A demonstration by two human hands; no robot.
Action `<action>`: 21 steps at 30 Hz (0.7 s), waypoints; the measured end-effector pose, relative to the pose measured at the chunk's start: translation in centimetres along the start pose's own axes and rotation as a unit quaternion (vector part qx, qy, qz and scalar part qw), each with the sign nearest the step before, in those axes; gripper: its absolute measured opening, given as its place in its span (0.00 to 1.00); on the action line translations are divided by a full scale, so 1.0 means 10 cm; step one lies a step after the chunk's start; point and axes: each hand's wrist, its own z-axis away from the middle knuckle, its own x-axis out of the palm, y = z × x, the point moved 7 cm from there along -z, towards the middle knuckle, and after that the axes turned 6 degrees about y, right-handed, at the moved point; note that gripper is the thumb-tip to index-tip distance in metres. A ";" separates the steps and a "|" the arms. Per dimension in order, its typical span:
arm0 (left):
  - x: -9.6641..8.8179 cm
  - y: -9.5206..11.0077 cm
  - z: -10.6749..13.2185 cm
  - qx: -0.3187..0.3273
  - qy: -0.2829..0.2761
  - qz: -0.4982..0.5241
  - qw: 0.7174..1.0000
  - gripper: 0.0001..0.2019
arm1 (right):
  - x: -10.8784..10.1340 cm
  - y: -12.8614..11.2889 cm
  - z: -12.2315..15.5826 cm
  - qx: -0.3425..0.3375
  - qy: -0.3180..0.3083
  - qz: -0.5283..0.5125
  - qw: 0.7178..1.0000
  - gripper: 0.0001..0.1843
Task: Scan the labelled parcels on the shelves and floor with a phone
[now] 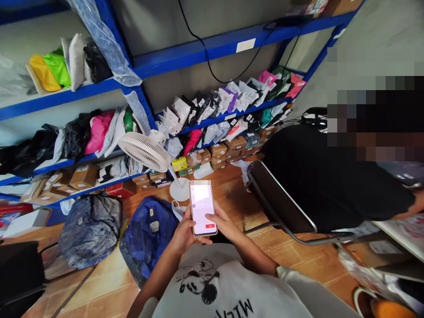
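A smartphone (202,212) with a lit, mostly white screen and a small red button near its bottom is held upright in front of my shirt. My left hand (184,232) wraps round its lower left side, thumb at the screen's edge. On the other side my right hand (223,221) grips the lower right edge, its thumb over the screen. The fingers behind the phone are largely hidden. Text on the display is too small to read.
Blue shelves (212,119) full of bagged parcels run along the wall. A white fan (145,151) stands before them. Blue sacks (149,234) lie on the tiled floor at left. A person in black (318,176) sits on a metal-framed chair (281,198) at right.
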 end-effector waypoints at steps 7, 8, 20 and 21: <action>0.02 0.16 -0.44 0.004 0.019 -0.004 1.000 0.43 | -0.17 -0.06 -0.47 0.001 0.016 0.016 1.000 0.20; 0.04 0.21 -0.53 0.010 0.018 0.000 1.000 0.44 | -0.20 -0.08 -0.57 -0.006 0.010 0.024 1.000 0.21; 0.35 0.84 -2.01 0.054 0.054 0.007 0.997 0.53 | -0.58 -0.84 -2.11 -0.035 -0.135 0.062 0.988 0.32; 0.38 0.89 -2.12 0.058 0.059 0.002 0.997 0.54 | -0.62 -0.91 -2.24 -0.032 -0.138 0.056 0.988 0.32</action>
